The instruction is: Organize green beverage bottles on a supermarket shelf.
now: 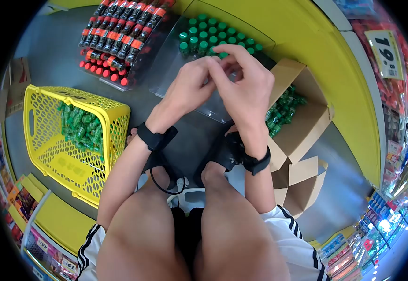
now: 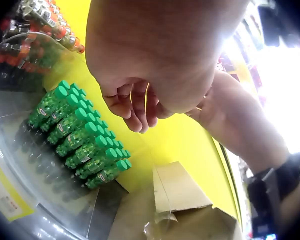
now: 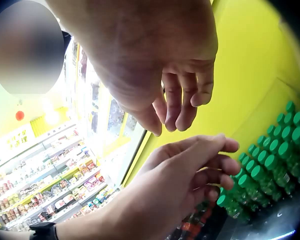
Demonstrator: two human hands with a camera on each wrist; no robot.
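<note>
Both hands hang in the air in front of the body, close together and overlapping in the head view. The left hand has loosely bent fingers and no object shows in it. Beside it, the right hand also has bent fingers, with its thumb and fingers apart in the right wrist view. Beneath and beyond them, rows of small green bottles with green caps stand in a clear plastic bin. To the right, an open cardboard box contains more green bottles lying in a heap.
On the left a yellow basket lies tipped toward me with green bottles inside. Red-capped dark bottles are stacked at the back left. A second open carton sits by the right leg. Stocked shelves stand behind.
</note>
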